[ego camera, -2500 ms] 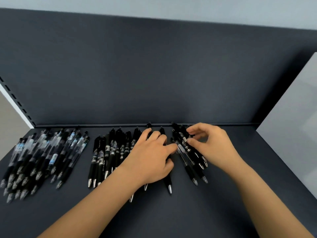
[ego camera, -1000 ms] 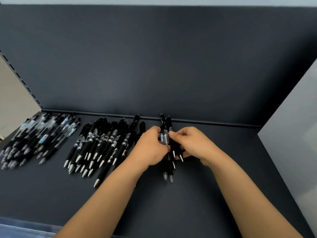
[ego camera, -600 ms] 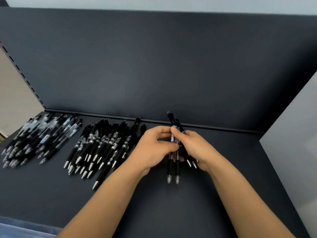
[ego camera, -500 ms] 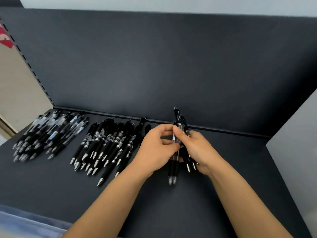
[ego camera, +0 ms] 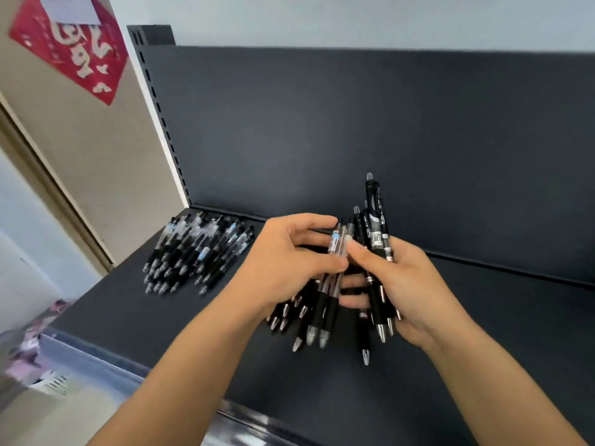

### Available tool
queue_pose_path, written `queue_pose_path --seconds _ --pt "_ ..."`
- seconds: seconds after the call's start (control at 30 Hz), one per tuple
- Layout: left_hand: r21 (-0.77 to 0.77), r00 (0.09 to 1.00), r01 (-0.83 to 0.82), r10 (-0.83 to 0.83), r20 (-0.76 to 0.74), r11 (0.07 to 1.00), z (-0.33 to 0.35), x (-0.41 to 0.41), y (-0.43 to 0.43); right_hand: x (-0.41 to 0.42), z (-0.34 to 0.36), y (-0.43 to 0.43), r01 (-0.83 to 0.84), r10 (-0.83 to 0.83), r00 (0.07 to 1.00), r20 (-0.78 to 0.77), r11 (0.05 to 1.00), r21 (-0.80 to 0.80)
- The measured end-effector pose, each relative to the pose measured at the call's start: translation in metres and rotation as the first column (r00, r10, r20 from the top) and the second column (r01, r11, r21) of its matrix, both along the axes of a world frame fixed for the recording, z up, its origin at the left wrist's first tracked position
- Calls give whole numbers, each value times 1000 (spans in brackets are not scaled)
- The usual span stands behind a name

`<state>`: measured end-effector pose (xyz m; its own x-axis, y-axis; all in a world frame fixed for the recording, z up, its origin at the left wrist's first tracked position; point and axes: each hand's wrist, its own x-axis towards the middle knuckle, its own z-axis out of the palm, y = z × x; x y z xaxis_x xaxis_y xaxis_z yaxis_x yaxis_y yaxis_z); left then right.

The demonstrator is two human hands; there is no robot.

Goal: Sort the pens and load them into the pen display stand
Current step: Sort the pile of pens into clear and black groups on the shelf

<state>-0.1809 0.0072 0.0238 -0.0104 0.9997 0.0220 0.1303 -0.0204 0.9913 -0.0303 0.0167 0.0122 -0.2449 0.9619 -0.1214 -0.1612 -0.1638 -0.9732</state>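
The sorting step is in hand: a mixed fistful is being separated by type above the dark matte metal shelf (ego camera: 145, 323). Two clear-barrelled pens with black rubber grips and silvery tips (ego camera: 323, 304) are pinched between the thumb and curled fingers of the left hand (ego camera: 283, 268) and appear to be drawn away from a bundle of opaque glossy black pens with white print (ego camera: 375, 226), which is gripped upright, tips down, in the curled fingers of the right hand (ego camera: 415, 284). Both bundles are held in the air, just beside each other. A heap of similar clear-barrelled pens (ego camera: 193, 252) lies at the left of the shelf, and a row of black pens (ego camera: 289, 317) lies partly hidden beneath the left wrist. No pen display stand is seen, so loading is judged not yet begun. Next, the clear pair would likely need to be carried to the left heap without the smooth, round, slippery barrels being let slide from the pinch.
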Motion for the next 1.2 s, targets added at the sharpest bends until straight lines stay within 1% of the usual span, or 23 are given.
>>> queue_pose_path --seconds 0.13,0.17,0.3,0.37,0.47,0.53,0.6,0.73,0.8,0.93,1.03,1.1,1.17,1.2 --pt "43 994 -95 97 -43 995 2 -92 21 -64 0 13 101 -100 995 8 995 -24" --pt "40 989 -124 127 -73 991 0 -119 30 -81 -2 16 132 -132 991 11 991 -25" --pt "8 937 -205 198 -287 979 -17 -207 72 -142 -7 31 246 -245 969 30 969 -39" --pt "-26 912 -172 149 -381 985 -26 -227 89 -165 -7 37 261 -260 965 33 963 -71" --pt "-86 868 -63 12 -496 994 -37 -234 103 -189 -11 42 255 -251 967 53 962 -99" --pt "-82 828 -16 -33 -560 997 -41 -233 104 -199 -14 44 246 -239 969 61 959 -142" --pt "-47 798 7 -33 -602 999 -41 -232 102 -205 -18 47 248 -243 969 49 945 -211" --pt "55 768 35 8 -640 998 -36 -233 96 -211 -18 52 196 -224 974 -43 919 -342" --pt "73 769 64 -3 -640 995 -32 -234 93 -211 -19 53 170 -223 970 -100 908 -382" --pt "39 742 91 -42 -669 995 -31 -237 94 -207 -21 53 120 -215 959 -186 899 -420" --pt "-13 726 104 -85 -682 994 -34 -239 94 -205 -21 51 121 -216 956 -199 907 -403" --pt "-1 746 127 -96 -659 992 -35 -237 92 -205 -23 50 145 -238 949 -208 912 -385" --pt "39 815 163 -112 -568 986 -31 -232 90 -207 -25 46 146 -231 953 -196 916 -374" --pt "36 844 200 -154 -514 979 -28 -228 89 -208 -24 44 142 -225 955 -192 919 -369"
